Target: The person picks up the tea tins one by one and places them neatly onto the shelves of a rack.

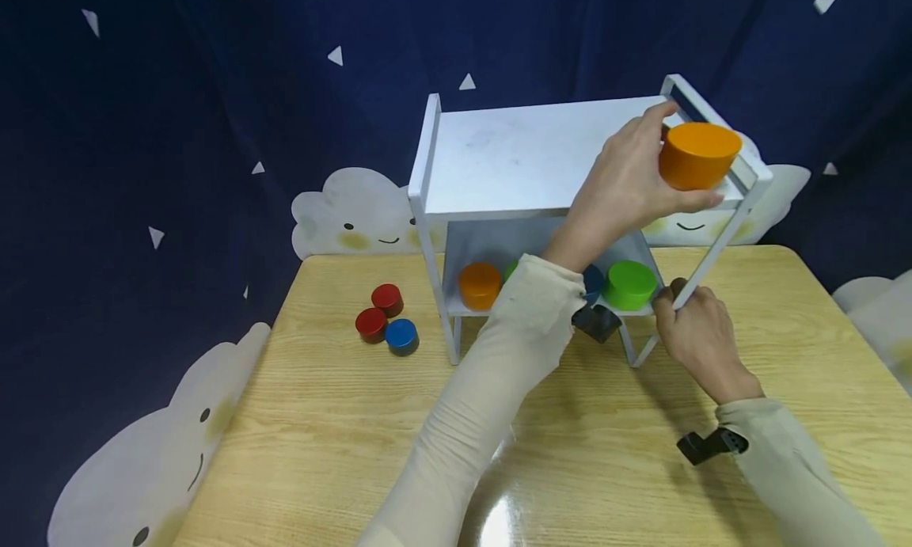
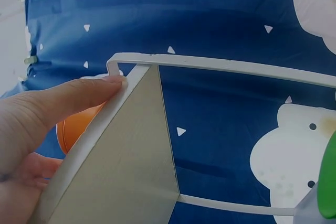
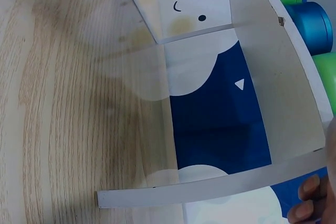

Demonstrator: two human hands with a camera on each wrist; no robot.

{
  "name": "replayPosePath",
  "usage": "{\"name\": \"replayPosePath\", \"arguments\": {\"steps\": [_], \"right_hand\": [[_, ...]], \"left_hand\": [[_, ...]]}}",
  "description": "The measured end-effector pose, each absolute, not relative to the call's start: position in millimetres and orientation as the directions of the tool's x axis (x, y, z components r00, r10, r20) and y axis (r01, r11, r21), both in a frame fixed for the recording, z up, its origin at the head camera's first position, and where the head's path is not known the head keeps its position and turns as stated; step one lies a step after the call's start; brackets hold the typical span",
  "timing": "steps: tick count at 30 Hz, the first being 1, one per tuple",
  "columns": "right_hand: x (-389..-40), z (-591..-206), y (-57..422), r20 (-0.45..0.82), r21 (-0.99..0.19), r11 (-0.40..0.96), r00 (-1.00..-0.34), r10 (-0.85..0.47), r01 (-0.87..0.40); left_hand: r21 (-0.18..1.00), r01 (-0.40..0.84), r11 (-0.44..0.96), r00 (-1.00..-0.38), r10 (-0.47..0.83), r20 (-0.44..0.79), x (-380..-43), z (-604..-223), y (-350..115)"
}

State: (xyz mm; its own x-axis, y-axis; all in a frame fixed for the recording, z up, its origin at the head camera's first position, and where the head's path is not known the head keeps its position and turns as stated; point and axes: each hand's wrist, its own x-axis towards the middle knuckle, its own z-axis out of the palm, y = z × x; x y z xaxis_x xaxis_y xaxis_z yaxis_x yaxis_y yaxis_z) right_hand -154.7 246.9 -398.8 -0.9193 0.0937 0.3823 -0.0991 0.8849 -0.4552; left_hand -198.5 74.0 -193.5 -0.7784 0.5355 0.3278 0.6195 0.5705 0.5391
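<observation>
A white two-tier rack [image 1: 527,147] stands on the wooden table. At the right end of its upper shelf, my left hand [image 1: 627,171] holds an orange cylinder [image 1: 701,163] between thumb and fingers. In the left wrist view the thumb [image 2: 79,92] lies along the shelf's edge, which partly hides the orange cylinder. Lower down, my right hand [image 1: 701,333] grips the rack's right front leg [image 1: 720,250] near the lower shelf. Close to that hand, a green cylinder [image 1: 630,284] sits on the lower shelf, beside a blue cylinder [image 1: 591,283] partly covered by the left sleeve.
Another orange cylinder [image 1: 479,286] stands at the lower shelf's left end. Left of the rack, two red cylinders [image 1: 387,299] and a smaller blue cylinder [image 1: 402,336] are grouped on the table [image 1: 306,420]. A dark blue curtain [image 1: 214,96] with clouds hangs behind.
</observation>
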Motion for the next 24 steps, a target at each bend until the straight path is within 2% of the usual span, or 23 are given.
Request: {"name": "replayPosePath", "arguments": {"steps": [5,10,16,24], "right_hand": [[-155,-398,249,0.400,-0.437,0.892,-0.913,0.076,-0.117],[-158,-396,252,0.456,-0.358,0.919,-0.890,0.020,-0.163],[-156,-396,251,0.394,-0.354,0.926,-0.919,0.023,-0.129],[-156,-394,252,0.387,-0.361,0.925,-0.922,0.029,-0.122]], "left_hand": [[0.533,0.611,0.586,-0.786,0.531,0.318,-198,-193,76],[0.523,0.606,0.599,-0.791,0.523,0.318,-199,-192,77],[0.584,0.561,0.586,-0.820,0.490,0.296,-194,-193,74],[0.487,0.542,0.685,-0.839,0.479,0.259,-167,-192,55]]}}
